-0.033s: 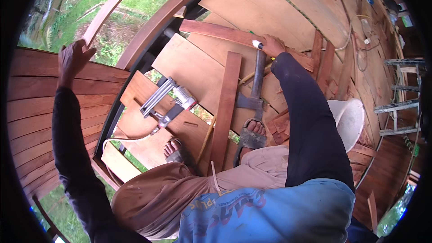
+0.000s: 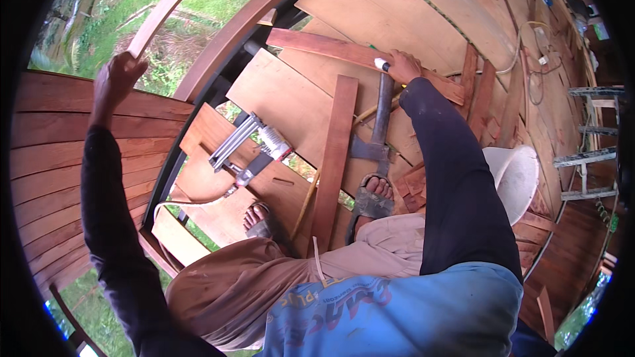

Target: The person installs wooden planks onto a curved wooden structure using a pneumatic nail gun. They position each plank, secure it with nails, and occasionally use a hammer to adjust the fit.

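Left hand (image 2: 118, 82) shifted rightward, right hand (image 2: 404, 67) holding marker (image 2: 381, 64)

Pen-shaped tool (image 2: 380, 64): white end, dark body; board alongside (image 2: 317, 42), reddish brown; upper rail (image 2: 165, 11), paler pinkish brown. Nail gun (image 2: 270, 140): silver-grey with white and red patches; floor sheets (image 2: 278, 96), pale tan. Shirt (image 2: 397, 320) blue with yellow and dark red lettering, sleeves (image 2: 453, 165) plain black, trousers (image 2: 228, 274) dusty beige-brown, bucket (image 2: 520, 178) white.
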`<action>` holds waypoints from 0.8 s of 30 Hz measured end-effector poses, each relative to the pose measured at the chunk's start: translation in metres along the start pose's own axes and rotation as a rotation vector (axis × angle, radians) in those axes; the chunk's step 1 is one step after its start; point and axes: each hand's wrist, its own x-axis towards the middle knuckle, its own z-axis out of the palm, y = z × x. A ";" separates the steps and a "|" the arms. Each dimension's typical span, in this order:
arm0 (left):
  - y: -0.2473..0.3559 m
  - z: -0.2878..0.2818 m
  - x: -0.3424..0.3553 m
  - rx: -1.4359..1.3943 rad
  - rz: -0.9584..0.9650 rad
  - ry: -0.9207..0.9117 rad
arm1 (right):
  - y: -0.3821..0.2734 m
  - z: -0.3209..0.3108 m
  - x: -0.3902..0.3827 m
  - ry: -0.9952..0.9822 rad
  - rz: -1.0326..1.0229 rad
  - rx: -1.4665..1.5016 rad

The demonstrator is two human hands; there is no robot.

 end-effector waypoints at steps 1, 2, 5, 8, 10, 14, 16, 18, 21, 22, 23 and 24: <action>0.001 0.010 0.006 -0.151 0.062 0.093 | -0.008 -0.004 0.009 -0.029 0.033 -0.037; 0.004 0.016 0.010 -0.308 0.136 0.173 | -0.013 -0.005 0.013 -0.043 0.030 -0.033; 0.060 0.020 0.000 -0.272 0.393 0.318 | -0.010 -0.005 0.011 -0.037 0.013 -0.030; 0.100 0.040 -0.021 -0.518 0.537 0.220 | -0.009 0.001 0.004 0.014 -0.073 -0.016; 0.137 0.035 -0.035 -0.526 0.491 0.041 | -0.006 0.005 -0.001 -0.034 -0.080 -0.013; 0.162 0.058 -0.043 -0.570 0.488 -0.068 | -0.006 0.026 0.000 -0.076 -0.115 0.002; 0.175 0.065 -0.047 -0.606 0.524 -0.125 | -0.005 0.036 0.005 -0.220 -0.394 -0.136; 0.191 0.065 -0.060 -0.641 0.593 -0.108 | -0.024 0.036 0.002 -0.419 -0.301 0.213; 0.227 0.060 -0.080 -0.506 0.750 -0.148 | -0.104 -0.005 -0.040 -0.682 0.245 1.070; 0.242 0.060 -0.088 -0.507 0.790 -0.141 | -0.121 -0.011 -0.048 -0.757 0.240 1.108; 0.255 0.061 -0.095 -0.462 0.837 -0.122 | -0.136 -0.012 -0.053 -0.838 0.229 1.147; 0.268 0.062 -0.102 -0.415 0.885 -0.105 | -0.143 -0.006 -0.057 -0.922 0.269 1.174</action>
